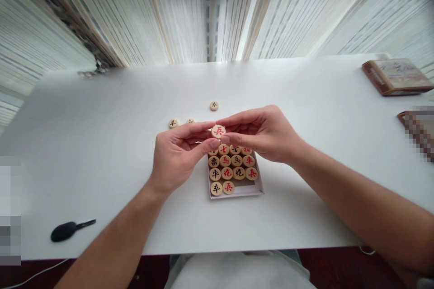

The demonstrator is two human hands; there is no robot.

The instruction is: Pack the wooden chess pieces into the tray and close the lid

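Both my hands meet over the middle of the white table (pixel 101 144). My left hand (pixel 176 156) and my right hand (pixel 262 133) pinch one round wooden chess piece (pixel 218 131) with a red character between their fingertips. Right below them lies a shallow white box (pixel 237 192) filled with rows of similar pieces (pixel 232 167), marked in red and black. The box's far rows are hidden by my fingers.
Three loose pieces lie beyond my hands: one (pixel 214 105) farther back, two (pixel 173 123) by my left fingers. A brown box lid (pixel 396 76) sits at the far right. A black object (pixel 68 230) rests near the front left edge.
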